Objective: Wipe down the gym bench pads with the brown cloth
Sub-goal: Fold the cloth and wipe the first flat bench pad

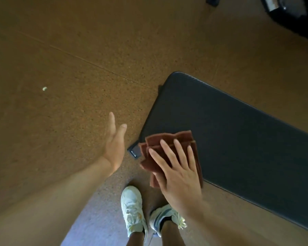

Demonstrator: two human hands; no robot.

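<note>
The brown cloth (169, 153), folded into several layers, is seen at the lower centre of the frame, laid on the near corner of the dark gym bench pad (229, 132) and overhanging its edge a little towards the bottom of the frame. It is pressed flat under the right hand (178, 173), whose fingers are straight and spread across the fabric rather than curled round it. From this placement the wiping is judged to be at or near one end of the pad; no streaks or damp marks can be made out on the surface, so how much has been covered cannot be told, and the long stretch of pad running to the right edge of the frame is taken as possibly still to be wiped. Only this one pad is in view. The left hand (114, 144) is held out in the air left of the pad corner, above the speckled floor (69, 86), palm turned inward, fingers straight and together, nothing held. White shoes (132, 210) are seen below.
</note>
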